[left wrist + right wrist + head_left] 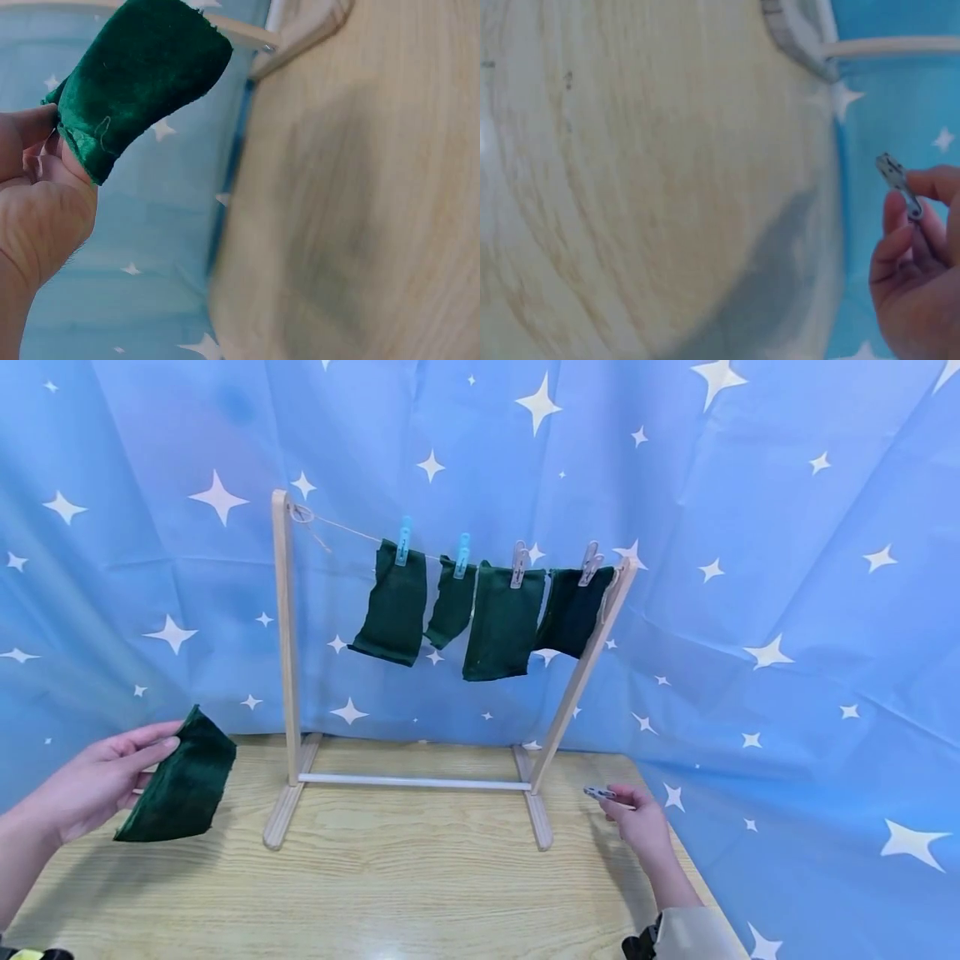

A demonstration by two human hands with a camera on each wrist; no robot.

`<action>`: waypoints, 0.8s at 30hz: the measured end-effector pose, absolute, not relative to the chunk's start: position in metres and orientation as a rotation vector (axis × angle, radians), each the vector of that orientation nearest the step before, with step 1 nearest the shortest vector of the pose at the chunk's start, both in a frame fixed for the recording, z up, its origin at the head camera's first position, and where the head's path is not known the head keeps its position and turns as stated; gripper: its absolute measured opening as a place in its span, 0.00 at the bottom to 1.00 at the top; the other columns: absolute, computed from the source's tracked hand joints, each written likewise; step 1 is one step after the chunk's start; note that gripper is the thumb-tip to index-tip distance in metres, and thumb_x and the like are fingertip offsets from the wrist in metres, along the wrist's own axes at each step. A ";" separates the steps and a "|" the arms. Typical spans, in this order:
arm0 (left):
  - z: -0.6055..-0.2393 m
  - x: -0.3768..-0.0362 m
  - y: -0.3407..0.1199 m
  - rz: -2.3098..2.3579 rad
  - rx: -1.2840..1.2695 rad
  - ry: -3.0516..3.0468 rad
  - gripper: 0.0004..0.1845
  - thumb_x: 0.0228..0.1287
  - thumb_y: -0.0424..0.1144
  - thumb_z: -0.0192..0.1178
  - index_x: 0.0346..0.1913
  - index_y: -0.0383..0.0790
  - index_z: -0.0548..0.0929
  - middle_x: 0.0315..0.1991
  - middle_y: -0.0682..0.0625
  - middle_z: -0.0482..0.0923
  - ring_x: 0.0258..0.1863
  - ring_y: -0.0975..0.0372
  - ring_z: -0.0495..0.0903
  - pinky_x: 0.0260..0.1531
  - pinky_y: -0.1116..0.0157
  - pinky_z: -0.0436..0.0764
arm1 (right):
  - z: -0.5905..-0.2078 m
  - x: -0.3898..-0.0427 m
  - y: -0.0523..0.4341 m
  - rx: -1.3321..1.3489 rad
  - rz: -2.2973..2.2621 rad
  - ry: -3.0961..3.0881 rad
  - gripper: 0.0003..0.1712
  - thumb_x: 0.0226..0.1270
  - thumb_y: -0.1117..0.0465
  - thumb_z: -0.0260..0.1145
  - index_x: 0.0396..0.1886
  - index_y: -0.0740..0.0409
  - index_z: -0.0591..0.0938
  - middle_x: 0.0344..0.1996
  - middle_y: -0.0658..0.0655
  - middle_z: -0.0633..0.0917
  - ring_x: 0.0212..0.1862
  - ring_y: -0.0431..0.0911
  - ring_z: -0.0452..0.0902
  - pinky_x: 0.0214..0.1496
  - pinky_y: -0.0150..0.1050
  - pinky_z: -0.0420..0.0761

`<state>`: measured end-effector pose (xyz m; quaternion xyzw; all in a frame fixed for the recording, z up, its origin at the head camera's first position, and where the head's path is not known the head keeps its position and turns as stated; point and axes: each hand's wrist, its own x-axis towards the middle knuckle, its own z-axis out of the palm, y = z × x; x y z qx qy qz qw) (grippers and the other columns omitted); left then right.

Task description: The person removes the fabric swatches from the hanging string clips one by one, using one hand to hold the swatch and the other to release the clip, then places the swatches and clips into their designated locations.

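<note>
Left hand (93, 781) pinches green cloth (180, 781) by its edge, held above table's (375, 877) left end. Wooden rack (285, 660) mid-table, four green cloths (502, 622) pegged on string. Right hand (637, 818) at table's right edge, fingers pinching grey clothespin (600, 792).

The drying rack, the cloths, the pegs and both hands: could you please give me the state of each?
drying rack: upright on the table
four hung cloths: pegged to the string
loose green cloth: pinched by the left hand, off the table
clothespin: held in the right hand
</note>
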<state>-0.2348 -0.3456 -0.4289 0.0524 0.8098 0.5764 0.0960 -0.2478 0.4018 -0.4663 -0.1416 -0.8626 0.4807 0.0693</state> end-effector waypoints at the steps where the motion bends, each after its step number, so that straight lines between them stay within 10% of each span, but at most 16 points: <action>1: -0.432 -0.235 -0.348 1.707 0.151 2.396 0.41 0.93 0.54 0.39 0.90 0.33 0.39 0.33 0.56 0.59 0.24 0.51 0.56 0.32 0.49 0.53 | -0.471 -0.250 0.402 -0.438 1.437 -2.608 0.26 0.80 0.59 0.70 0.72 0.65 0.80 0.51 0.57 0.90 0.41 0.39 0.85 0.35 0.35 0.83; 10: -0.456 -0.240 -0.361 1.730 0.106 2.358 0.39 0.93 0.55 0.42 0.91 0.41 0.43 0.50 0.71 0.67 0.26 0.58 0.62 0.29 0.53 0.57 | -0.502 -0.270 0.402 -0.481 1.361 -2.641 0.25 0.79 0.63 0.67 0.70 0.70 0.79 0.56 0.68 0.86 0.43 0.44 0.83 0.38 0.32 0.83; 24: -0.477 -0.245 -0.381 1.711 0.087 2.277 0.34 0.93 0.51 0.43 0.92 0.50 0.48 0.44 0.67 0.73 0.23 0.51 0.55 0.25 0.56 0.55 | -0.510 -0.282 0.402 -0.476 1.194 -2.810 0.27 0.81 0.55 0.66 0.70 0.66 0.79 0.61 0.70 0.81 0.59 0.61 0.77 0.58 0.51 0.76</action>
